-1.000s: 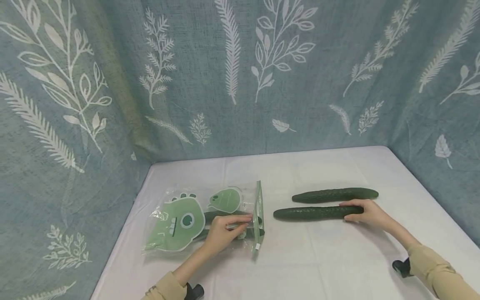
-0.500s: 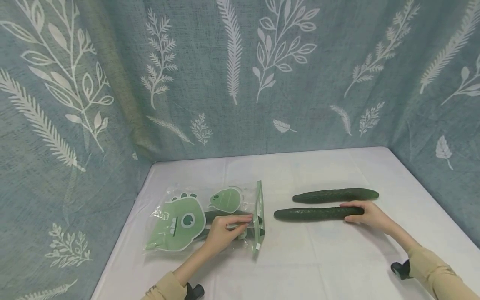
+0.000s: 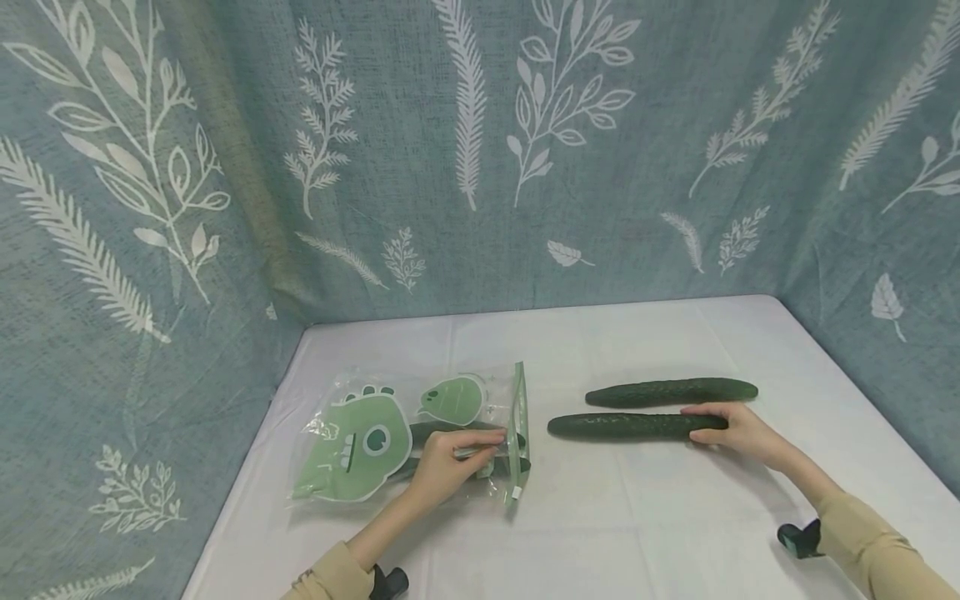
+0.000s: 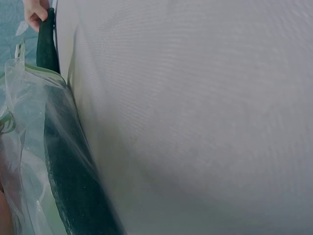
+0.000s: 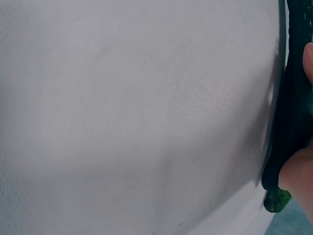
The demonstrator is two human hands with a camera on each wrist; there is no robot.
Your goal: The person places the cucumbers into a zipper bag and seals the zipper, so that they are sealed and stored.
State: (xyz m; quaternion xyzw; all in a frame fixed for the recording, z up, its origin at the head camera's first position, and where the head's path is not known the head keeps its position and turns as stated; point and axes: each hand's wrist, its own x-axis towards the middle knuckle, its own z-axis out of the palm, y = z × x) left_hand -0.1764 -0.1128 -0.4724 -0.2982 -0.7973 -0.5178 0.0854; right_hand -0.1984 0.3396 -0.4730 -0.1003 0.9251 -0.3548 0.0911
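Note:
In the head view, a clear zip bag with green cartoon prints lies on the left of the table, its mouth facing right. Two cucumbers are inside it; the end of one shows at the mouth. My left hand pinches the bag's top film near the zip strip. To the right, my right hand holds a loose cucumber by its right end, thumb in front and fingers behind. That cucumber runs along the right edge of the right wrist view. The left wrist view shows a bagged cucumber through the film.
Just behind the held cucumber lies another loose cucumber, roughly parallel. A white cloth covers the table. Blue-green curtains with white leaf prints stand at the back and sides.
Both hands, the bag and the cucumbers stay in place. Only a very slight shift of the head view and the right wrist is visible.

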